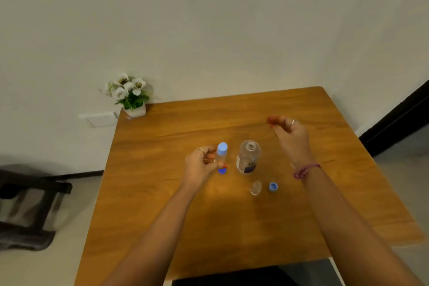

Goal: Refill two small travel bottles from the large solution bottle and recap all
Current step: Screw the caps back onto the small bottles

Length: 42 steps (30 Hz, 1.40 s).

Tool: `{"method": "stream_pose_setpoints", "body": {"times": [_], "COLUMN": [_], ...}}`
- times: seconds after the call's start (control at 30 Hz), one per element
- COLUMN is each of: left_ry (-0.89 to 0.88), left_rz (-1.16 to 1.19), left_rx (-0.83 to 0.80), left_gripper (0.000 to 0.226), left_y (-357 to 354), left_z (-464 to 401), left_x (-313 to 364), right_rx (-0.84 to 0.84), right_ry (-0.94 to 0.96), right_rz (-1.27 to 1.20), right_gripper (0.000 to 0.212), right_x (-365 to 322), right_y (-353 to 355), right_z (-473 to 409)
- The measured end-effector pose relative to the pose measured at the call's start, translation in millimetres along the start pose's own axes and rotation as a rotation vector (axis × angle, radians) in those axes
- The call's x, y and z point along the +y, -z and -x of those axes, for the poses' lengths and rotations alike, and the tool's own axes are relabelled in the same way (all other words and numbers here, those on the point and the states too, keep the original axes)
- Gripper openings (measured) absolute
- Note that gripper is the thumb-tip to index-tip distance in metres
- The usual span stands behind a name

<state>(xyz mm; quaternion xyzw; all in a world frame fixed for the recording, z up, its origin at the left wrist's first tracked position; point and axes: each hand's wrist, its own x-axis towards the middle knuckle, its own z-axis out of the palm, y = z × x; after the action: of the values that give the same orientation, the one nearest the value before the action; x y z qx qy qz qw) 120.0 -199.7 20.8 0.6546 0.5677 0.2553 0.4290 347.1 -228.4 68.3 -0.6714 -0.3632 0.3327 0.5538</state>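
Blue-capped and upright, a small travel bottle (pixel 222 158) stands on the wooden table (pixel 232 216) with the left hand (pixel 202 165) curled around its clear body, thumb and fingertips pressed to its side; a blue band shows at its base, and how full it is cannot be told. The right hand (pixel 290 137) hovers above the table further back and to the right, empty, its fingers loosely curled and half closed, a ring on one finger and a pink beaded bracelet (pixel 305 170) at the wrist. Between the two hands, just right of the travel bottle, the large solution bottle (pixel 248 158) stands uncapped, its neck open, clear with a dark label low on its side; the liquid level inside is not readable. Nearer the person, a second small clear bottle (pixel 256 187) sits without a cap, and a loose blue cap (pixel 273 186) lies just to its right, the two apart. At the table's far left corner, against the pale wall, stands a white pot of white flowers (pixel 131 97). A dark chair (pixel 30 204) sits on the floor to the left.
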Motion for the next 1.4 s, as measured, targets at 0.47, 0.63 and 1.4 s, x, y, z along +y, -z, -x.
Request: {"method": "stream_pose_setpoints", "body": {"times": [0.47,0.63,1.4], "left_ry": [0.245,0.28,0.372], "left_rz": [-0.143,-0.092,0.132], "left_rx": [-0.057,-0.031,0.316], "left_gripper": [0.033,0.042,0.069], "left_y": [-94,-101,-204], "left_z": [39,43,73], "left_x": [-53,-57,2], "right_rx": [-0.355,-0.598,-0.638], "right_ry": [-0.123,-0.076,0.025], "right_rz": [0.423,0.528,0.639], "right_gripper": [0.043,0.056,0.036], "right_x": [136,156,167], "right_y": [58,68,59], "right_z": [15,26,18]}}
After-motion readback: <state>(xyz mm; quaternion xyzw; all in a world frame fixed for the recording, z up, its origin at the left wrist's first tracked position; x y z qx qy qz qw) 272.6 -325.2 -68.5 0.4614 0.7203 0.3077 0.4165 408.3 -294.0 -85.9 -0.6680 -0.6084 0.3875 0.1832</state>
